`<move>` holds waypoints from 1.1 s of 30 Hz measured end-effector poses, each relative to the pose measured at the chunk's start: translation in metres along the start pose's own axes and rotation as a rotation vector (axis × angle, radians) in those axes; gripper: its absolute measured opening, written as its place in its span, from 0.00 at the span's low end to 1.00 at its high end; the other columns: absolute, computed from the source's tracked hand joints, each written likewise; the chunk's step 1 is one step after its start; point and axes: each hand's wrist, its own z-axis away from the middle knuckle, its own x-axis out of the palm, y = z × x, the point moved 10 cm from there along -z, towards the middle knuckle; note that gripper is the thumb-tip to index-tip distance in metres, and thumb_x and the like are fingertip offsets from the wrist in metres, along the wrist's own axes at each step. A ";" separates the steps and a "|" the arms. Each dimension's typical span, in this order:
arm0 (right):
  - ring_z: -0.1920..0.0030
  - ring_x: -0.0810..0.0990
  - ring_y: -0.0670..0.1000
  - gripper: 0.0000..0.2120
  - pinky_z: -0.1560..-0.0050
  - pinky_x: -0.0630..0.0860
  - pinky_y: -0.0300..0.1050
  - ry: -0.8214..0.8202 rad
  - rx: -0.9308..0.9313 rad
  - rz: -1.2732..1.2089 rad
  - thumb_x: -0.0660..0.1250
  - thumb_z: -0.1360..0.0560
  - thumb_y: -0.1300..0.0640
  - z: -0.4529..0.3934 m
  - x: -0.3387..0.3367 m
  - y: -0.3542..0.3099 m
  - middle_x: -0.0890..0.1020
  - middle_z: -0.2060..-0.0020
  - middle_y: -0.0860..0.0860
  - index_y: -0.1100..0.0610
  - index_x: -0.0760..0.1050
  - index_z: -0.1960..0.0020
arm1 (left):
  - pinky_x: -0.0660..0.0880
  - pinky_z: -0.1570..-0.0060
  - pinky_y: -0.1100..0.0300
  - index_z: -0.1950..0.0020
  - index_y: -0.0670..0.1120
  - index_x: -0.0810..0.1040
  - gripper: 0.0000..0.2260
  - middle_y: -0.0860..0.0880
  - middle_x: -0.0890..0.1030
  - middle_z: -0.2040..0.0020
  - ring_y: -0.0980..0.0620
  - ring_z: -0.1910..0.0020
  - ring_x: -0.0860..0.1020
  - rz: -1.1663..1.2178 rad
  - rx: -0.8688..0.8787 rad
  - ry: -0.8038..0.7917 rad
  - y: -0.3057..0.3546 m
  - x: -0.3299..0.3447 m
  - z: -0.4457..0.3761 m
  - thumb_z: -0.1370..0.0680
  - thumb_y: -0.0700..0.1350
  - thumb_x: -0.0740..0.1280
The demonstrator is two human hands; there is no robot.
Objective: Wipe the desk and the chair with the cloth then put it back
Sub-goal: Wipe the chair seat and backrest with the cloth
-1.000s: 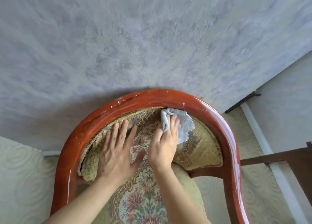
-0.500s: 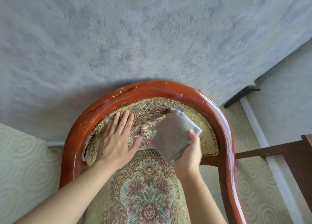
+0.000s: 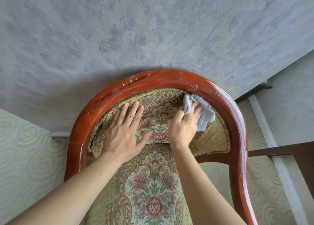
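A chair with a curved glossy red-brown wooden frame point(image 3: 226, 106) and floral tapestry upholstery point(image 3: 153, 190) fills the lower middle of the head view. My right hand point(image 3: 184, 126) presses a pale blue cloth point(image 3: 203, 116) against the upper right of the padded backrest, just under the wooden rail. My left hand point(image 3: 122, 131) lies flat, fingers spread, on the left part of the backrest and holds nothing. The desk is not in view.
A grey textured wall point(image 3: 153, 29) stands right behind the chair. Pale swirl-patterned flooring point(image 3: 22, 156) lies on both sides. A dark wooden furniture part point(image 3: 288, 151) juts in at the right, beside a white strip point(image 3: 265, 119) on the floor.
Half a second ago my right hand held the cloth lifted off the backrest; now it presses the cloth on the upper right of the backrest. My left hand stayed flat in place.
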 end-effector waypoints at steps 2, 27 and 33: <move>0.21 0.49 0.53 0.28 0.21 0.40 0.46 -0.107 -0.187 0.063 0.50 0.20 0.55 0.009 0.022 -0.019 0.60 0.22 0.60 0.61 0.58 0.22 | 0.47 0.21 0.47 0.17 0.48 0.43 0.37 0.49 0.41 0.17 0.45 0.18 0.43 -0.024 0.013 -0.008 0.001 -0.001 0.000 0.19 0.69 0.42; 0.21 0.50 0.53 0.29 0.21 0.50 0.55 -0.166 -0.291 0.228 0.48 0.21 0.52 0.010 0.012 0.001 0.62 0.23 0.59 0.62 0.59 0.22 | 0.43 0.21 0.47 0.17 0.47 0.40 0.38 0.47 0.41 0.17 0.43 0.19 0.41 -0.034 -0.027 -0.025 0.008 -0.006 0.000 0.20 0.70 0.41; 0.21 0.52 0.54 0.28 0.20 0.49 0.51 -0.490 -0.759 0.267 0.54 0.20 0.53 0.044 0.064 -0.056 0.61 0.23 0.58 0.61 0.62 0.23 | 0.50 0.21 0.46 0.18 0.46 0.42 0.40 0.46 0.41 0.17 0.42 0.19 0.43 -0.069 -0.006 -0.086 0.003 -0.005 -0.001 0.23 0.68 0.48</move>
